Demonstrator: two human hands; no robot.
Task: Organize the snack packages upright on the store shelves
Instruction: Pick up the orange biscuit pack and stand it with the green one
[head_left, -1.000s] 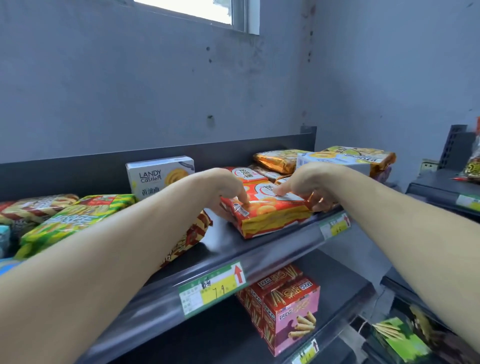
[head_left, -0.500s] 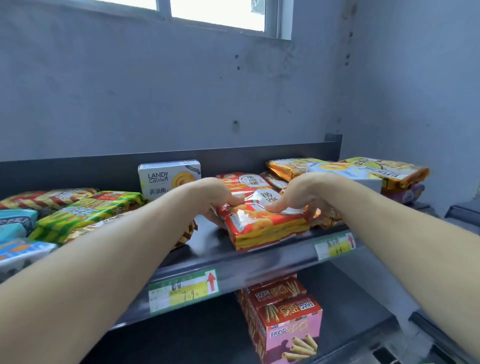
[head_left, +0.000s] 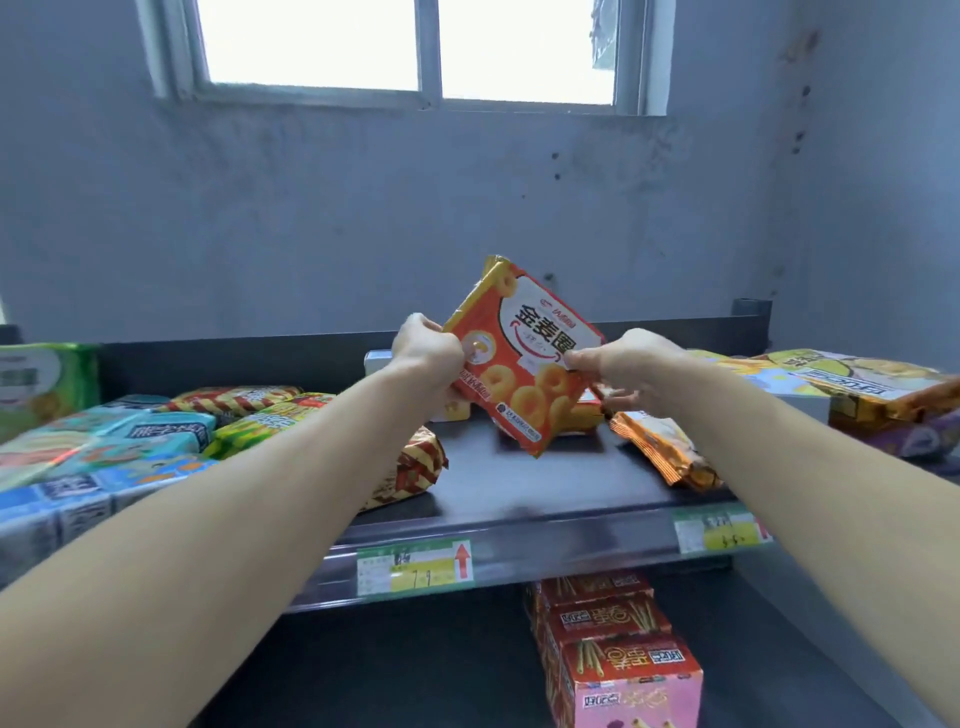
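Snack pack (head_left: 522, 364) newly aloft, top up-right, in left hand (head_left: 428, 347) and right hand (head_left: 621, 364) grip.

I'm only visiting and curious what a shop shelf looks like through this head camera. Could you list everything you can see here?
top shelf: one, dark grey, across the middle
ring-snack packet: one, red-orange, tilted over that shelf's centre
orange foil packet: one, orange, lying right of centre
striped packet: one, red-yellow, lying left of centre
teal packets: several, teal-blue, lying far left
stick-biscuit boxes: at least three, red-pink, lower shelf
price tags: two, green-yellow, top shelf's front edge
window: one, pale frame, high at the back
left hand: one, grips the packet's left edge
right hand: one, pinches its right edge
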